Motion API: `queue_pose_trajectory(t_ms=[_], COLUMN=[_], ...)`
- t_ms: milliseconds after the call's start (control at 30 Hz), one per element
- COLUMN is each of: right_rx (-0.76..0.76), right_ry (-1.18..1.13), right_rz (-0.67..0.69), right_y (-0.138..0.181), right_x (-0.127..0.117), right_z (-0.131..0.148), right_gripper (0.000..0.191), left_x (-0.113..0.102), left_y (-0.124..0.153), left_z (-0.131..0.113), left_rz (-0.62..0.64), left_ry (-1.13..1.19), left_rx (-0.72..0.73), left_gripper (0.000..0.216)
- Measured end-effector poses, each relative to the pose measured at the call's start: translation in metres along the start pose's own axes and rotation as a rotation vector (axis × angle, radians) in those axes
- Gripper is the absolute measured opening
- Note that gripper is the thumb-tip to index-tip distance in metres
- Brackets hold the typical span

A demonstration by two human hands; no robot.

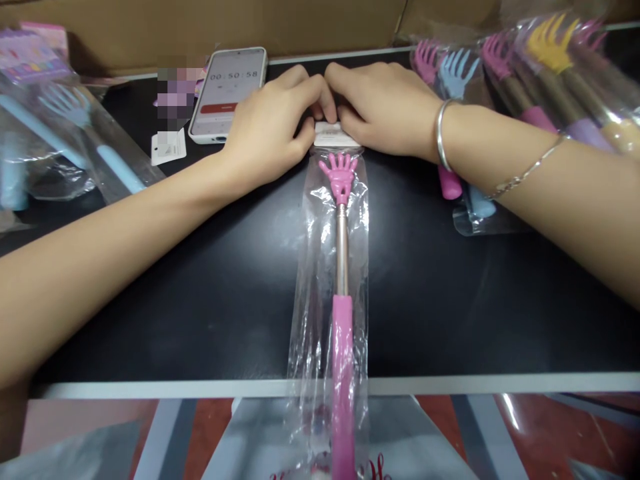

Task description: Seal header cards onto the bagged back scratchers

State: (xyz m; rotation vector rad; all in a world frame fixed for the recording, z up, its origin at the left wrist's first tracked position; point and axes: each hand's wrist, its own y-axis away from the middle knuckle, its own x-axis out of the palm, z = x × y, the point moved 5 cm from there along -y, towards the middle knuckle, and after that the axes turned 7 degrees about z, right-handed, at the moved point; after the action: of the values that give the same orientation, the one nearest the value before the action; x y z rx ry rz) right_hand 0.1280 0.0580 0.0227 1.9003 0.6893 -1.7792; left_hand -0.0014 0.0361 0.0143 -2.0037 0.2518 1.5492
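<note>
A pink back scratcher (342, 333) with a hand-shaped head and a metal shaft lies in a clear plastic bag (315, 267), its handle reaching past the table's front edge. At the bag's top is a small white card (334, 135). My left hand (280, 120) is closed with curled fingers, thumb and fingertips at the card's left side. Closed likewise, my right hand (383, 107) has its fingertips at the card's right side. The fingers partly cover the card's upper edge.
A phone (227, 97) showing a timer leans at the back left, beside a white tag (169, 147). Bagged blue back scratchers (120, 167) lie at left. Several bagged scratchers, including a yellow one (553, 43), lie at right behind my forearm. The table's white front edge (450, 385) runs across.
</note>
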Motion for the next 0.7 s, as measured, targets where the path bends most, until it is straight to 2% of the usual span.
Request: queue_pose_trajectory(t_ms=[333, 567, 700], right_rx=[0.063, 0.079, 0.079], right_ry=[0.020, 0.027, 0.025], right_rz=[0.001, 0.017, 0.009], right_y=[-0.0016, -0.0006, -0.0014], right_x=[0.0030, 0.0014, 0.0024], right_z=[-0.0037, -0.0035, -0.0040], right_gripper=[0.066, 0.070, 0.066], left_x=[-0.0055, -0.0065, -0.0064], left_y=[0.0025, 0.0032, 0.0027], left_z=[-0.0069, -0.0077, -0.0063], left_rz=[0.155, 0.174, 0.125], left_ry=[0.023, 0.032, 0.042], left_rx=[-0.082, -0.084, -0.067], left_gripper=[0.045, 0.047, 0.046])
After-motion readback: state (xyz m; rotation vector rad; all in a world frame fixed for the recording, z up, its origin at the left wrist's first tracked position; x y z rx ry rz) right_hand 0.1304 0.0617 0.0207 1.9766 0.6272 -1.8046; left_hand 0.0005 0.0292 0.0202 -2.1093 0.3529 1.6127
